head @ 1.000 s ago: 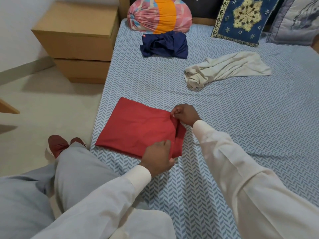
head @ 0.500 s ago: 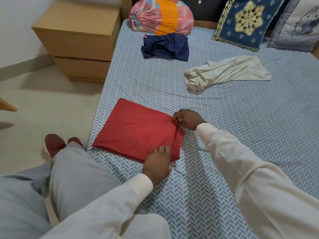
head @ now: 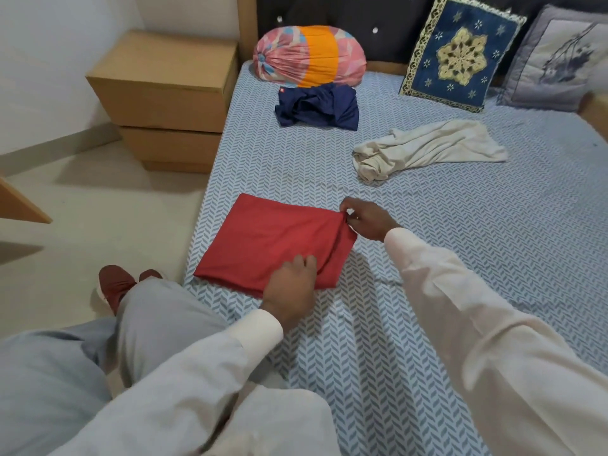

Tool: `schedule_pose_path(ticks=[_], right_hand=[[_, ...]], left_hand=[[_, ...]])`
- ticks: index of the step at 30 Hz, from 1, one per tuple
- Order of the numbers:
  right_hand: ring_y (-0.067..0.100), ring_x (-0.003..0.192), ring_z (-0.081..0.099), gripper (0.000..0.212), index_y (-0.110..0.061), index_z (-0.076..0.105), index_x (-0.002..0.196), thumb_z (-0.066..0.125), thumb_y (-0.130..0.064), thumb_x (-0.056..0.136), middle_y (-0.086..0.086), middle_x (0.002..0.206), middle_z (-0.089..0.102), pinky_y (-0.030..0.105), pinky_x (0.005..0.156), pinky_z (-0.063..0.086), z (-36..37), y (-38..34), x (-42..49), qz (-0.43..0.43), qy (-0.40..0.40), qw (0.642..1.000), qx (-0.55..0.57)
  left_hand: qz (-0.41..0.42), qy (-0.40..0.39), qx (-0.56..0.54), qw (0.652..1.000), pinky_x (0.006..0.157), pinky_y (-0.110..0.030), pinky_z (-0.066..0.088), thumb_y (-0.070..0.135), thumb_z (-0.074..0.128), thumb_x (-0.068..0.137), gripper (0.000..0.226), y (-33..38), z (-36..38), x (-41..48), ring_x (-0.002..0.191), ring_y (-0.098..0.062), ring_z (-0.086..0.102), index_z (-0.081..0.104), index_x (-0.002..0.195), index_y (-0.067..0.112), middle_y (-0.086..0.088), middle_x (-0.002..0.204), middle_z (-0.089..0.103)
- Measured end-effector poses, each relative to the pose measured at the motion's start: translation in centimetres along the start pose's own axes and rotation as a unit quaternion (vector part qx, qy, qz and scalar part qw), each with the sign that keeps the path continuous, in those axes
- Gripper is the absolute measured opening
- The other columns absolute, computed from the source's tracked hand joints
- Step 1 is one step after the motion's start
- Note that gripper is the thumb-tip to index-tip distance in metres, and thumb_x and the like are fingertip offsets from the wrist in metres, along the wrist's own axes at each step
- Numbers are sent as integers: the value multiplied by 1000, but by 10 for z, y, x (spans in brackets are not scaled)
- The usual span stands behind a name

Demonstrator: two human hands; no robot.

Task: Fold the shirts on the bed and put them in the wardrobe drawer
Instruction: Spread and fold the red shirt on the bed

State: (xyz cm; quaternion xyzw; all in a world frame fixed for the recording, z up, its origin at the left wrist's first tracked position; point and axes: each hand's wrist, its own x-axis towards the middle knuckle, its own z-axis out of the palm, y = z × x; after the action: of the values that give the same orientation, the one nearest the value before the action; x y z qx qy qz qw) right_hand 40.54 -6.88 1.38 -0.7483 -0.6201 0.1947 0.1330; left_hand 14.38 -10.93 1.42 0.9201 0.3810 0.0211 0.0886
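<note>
Item: red shirt (head: 263, 245), folded, on bed (head: 460, 258) near its left edge, long axis left–right; right hand (head: 368, 222) pinches far right corner; left hand (head: 291, 287) grips near edge; both at right end.

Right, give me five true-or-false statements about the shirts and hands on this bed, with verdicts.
1. The folded red cloth shirt lies near the patterned blue bed's left edge. True.
2. The right hand pinches its far right corner. True.
3. The cream cloth shirt is neatly folded. False: it lies crumpled.
4. The navy cloth shirt touches the cream one. False: they lie apart.
5. The left hand hangs clear of the red shirt. False: it holds the near edge.
</note>
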Motion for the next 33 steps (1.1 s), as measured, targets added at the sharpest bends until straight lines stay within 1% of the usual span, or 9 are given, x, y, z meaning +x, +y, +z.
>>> schedule_pose_path(ticks=[6, 10, 13, 18, 23, 25, 27, 30, 33], right_hand=[[8, 99, 59, 27, -10, 66, 114, 59, -6, 89, -1, 107, 65, 12, 89, 43, -45, -41, -34, -35, 149, 968, 199], [23, 75, 51, 10, -2, 59, 85, 60, -12, 82, 18, 78, 54, 42, 70, 43, -72, -68, -77, -76, 170, 935, 302], [23, 66, 35, 11, -2, 49, 76, 58, -1, 83, 12, 69, 40, 40, 58, 26, -86, -87, -110, -118, 176, 919, 332], [19, 64, 29, 16, 7, 44, 73, 57, 7, 82, 8, 68, 35, 29, 55, 23, -94, -96, -134, -101, 176, 915, 349], [17, 61, 43, 16, -17, 54, 67, 67, -20, 76, 4, 65, 51, 32, 56, 37, -68, -71, -86, 42, 199, 916, 345], [16, 66, 60, 13, -25, 59, 78, 71, -31, 76, 6, 83, 69, 35, 60, 53, -49, -58, -61, 124, 223, 889, 380], [20, 78, 68, 37, -23, 56, 105, 70, -42, 76, 15, 107, 69, 36, 64, 56, -23, -43, -44, 217, 197, 868, 401], [27, 87, 64, 67, -14, 45, 129, 74, -44, 77, 15, 110, 61, 35, 62, 53, 26, -22, -54, 315, 58, 902, 290], [22, 65, 61, 59, -6, 58, 103, 81, -49, 70, 12, 86, 64, 32, 56, 51, 61, -27, -92, 340, -56, 906, 247]], left_hand=[[45, 112, -123, 985, 69, -35, 43, 26, 59, 69, 26, -68, -103, -9, 78, -24, 55, 55, 93, 17, -2, 87, 58], [46, 156, -288, 944, 62, -25, 47, 12, 74, 72, 30, -99, -154, -25, 65, -11, 55, 59, 95, 22, 5, 78, 63], [71, 150, -404, 900, 65, -26, 51, 12, 73, 70, 43, -109, -171, -36, 68, -15, 59, 57, 109, 22, -1, 83, 68], [101, 100, -489, 861, 68, -36, 52, 8, 70, 71, 58, -118, -166, -27, 72, -23, 58, 51, 124, 19, -16, 82, 63], [77, 102, -413, 902, 67, -37, 53, 9, 73, 73, 55, -127, -136, 26, 67, -14, 56, 54, 122, 26, -3, 79, 63], [5, 125, -372, 920, 78, -39, 57, 15, 77, 75, 59, -131, -117, 55, 75, -14, 63, 51, 126, 27, 0, 93, 66], [-107, 113, -357, 921, 88, -37, 53, 24, 79, 77, 69, -136, -94, 73, 90, -21, 64, 44, 135, 17, -7, 112, 63], [-230, -3, -285, 930, 94, -34, 43, 36, 74, 83, 70, -144, -44, 61, 116, -35, 57, 42, 136, 4, -22, 125, 59], [-253, -170, -252, 919, 73, -29, 47, 47, 76, 78, 49, -139, -4, 21, 94, -32, 67, 62, 97, 4, -23, 102, 69]])
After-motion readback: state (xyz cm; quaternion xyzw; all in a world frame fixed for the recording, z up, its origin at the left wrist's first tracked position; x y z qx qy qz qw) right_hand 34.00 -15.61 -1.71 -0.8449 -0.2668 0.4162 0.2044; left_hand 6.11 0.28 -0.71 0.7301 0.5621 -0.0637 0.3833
